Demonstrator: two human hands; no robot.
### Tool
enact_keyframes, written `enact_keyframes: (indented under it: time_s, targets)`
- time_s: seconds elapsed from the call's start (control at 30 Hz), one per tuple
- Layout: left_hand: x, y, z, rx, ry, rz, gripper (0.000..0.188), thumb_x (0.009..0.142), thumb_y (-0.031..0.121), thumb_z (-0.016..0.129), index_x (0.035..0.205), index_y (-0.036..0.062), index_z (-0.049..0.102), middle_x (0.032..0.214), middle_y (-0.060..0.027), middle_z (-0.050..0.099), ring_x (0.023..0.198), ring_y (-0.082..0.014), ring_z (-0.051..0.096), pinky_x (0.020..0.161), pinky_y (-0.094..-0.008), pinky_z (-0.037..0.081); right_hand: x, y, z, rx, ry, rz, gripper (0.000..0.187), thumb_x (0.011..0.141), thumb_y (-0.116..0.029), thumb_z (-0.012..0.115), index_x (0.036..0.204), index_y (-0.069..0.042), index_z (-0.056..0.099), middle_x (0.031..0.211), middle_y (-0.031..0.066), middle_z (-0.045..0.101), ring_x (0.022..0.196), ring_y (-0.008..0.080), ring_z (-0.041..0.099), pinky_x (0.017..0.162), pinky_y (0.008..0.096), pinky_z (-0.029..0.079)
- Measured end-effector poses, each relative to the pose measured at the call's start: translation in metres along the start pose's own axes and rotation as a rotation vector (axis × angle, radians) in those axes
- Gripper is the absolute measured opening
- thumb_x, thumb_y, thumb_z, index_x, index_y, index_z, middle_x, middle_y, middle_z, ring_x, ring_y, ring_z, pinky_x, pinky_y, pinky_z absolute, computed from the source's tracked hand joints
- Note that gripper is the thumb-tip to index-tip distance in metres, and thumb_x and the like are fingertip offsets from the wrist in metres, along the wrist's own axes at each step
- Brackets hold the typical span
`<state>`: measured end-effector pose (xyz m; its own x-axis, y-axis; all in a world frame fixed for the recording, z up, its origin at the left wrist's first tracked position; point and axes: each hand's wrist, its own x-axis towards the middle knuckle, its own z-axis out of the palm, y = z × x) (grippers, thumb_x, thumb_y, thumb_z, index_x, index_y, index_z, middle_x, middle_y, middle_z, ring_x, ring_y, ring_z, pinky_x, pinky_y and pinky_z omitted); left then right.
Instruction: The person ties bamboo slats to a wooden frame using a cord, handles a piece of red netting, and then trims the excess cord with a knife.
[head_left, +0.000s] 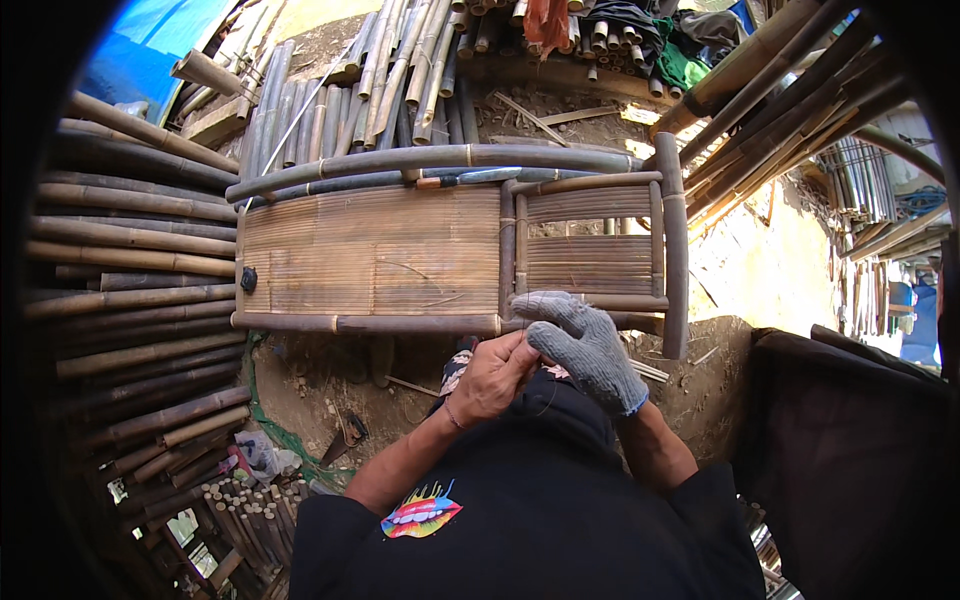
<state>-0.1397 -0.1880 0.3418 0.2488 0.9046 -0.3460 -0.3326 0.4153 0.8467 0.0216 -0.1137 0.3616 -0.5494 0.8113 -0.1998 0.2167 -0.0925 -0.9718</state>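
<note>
A long bamboo bench (440, 250) with a slatted top lies crosswise in front of me. At its near rail, my bare left hand (490, 376) has its thumb and fingers pinched together on a thin dark strand (552, 398), which loops down over my shirt. My right hand (592, 352), in a grey knitted glove, meets the left fingertips. Its fingers curve toward the rail and its thumb lies at the left hand's thumb, closed about the same strand; the exact grip is partly hidden. A knife-like tool (470, 178) with a brown handle rests along the bench's far side.
A small black object (249, 280) sits at the bench's left end. Stacked bamboo poles (140, 260) crowd the left, and more poles (400, 80) lie beyond the bench. Long poles (790, 90) lean at the far right. A saw (345, 438) lies on the ground.
</note>
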Motion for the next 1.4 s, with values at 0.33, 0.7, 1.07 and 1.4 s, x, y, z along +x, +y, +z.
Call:
enact_keyframes:
  time_s: [0.33,0.7,1.07,1.4]
  targets:
    - [-0.011,0.000,0.007,-0.026,0.037,-0.038,0.036,0.107,0.032,0.044,0.101,0.0018,0.064,0.063,0.0064,0.044,0.052,-0.0017,0.036,0.046,-0.0195,0.029,-0.001,0.011,0.007,-0.386,0.055,-0.417,0.033,0.079,-0.004,0.067,0.112,-0.007,0.068,0.107,0.0106,0.069,0.096,0.0278,0.067,0.083,0.0360,0.054]
    - [0.003,-0.003,-0.001,-0.310,0.147,-0.107,0.033,0.103,0.029,0.054,0.109,-0.0021,0.064,0.071,0.0020,0.053,0.051,-0.0028,0.039,0.046,-0.0185,0.032,0.006,0.032,0.002,-0.447,0.127,-0.398,0.029,0.082,-0.006,0.067,0.111,-0.006,0.068,0.105,0.0103,0.069,0.093,0.0259,0.067,0.079,0.0342,0.055]
    - [0.063,-0.197,-0.096,0.269,0.714,-0.281,0.022,0.097,0.015,0.059,0.093,-0.0032,0.071,0.081,0.0000,0.067,0.075,-0.0066,0.055,0.068,-0.0235,0.045,0.057,0.303,-0.082,-0.627,0.478,0.348,0.027,0.086,-0.028,0.067,0.099,-0.005,0.072,0.098,0.0145,0.070,0.092,0.0302,0.066,0.086,0.0406,0.052]
    - [0.115,-0.294,-0.110,0.204,0.856,-0.433,0.024,0.099,0.019,0.059,0.094,-0.0011,0.071,0.079,0.0019,0.063,0.071,-0.0050,0.049,0.064,-0.0224,0.041,0.167,0.425,-0.114,-1.479,0.029,0.203,0.024,0.082,-0.035,0.067,0.078,-0.012,0.071,0.084,0.0097,0.064,0.087,0.0291,0.061,0.079,0.0434,0.044]
